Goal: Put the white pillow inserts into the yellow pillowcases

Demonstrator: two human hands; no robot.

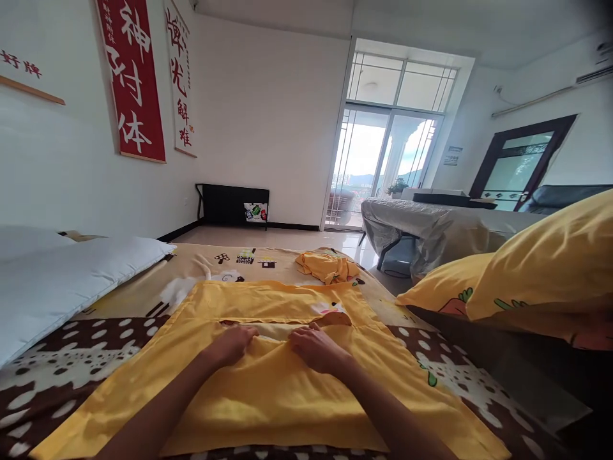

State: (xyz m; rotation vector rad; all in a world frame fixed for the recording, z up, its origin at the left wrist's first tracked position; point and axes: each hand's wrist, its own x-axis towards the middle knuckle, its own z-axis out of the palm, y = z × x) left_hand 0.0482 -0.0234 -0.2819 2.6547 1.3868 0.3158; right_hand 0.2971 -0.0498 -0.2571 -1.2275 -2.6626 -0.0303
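Note:
A yellow pillowcase lies spread out flat in front of me, with a slit-like opening across its upper part. My left hand grips the near edge of that opening on the left, fingers curled over the cloth. On the right, my right hand holds the same edge, its fingers bent over the fabric. Between the hands the edge sags a little, and a paler layer shows inside the gap. Part of a printed pattern peeks out by the opening's right end.
Beneath is a patterned blanket. White pillows lie at left, and a crumpled yellow cloth sits beyond the pillowcase. Yellow carrot-print pillows are stacked at right. Farther back stands a plastic-covered table.

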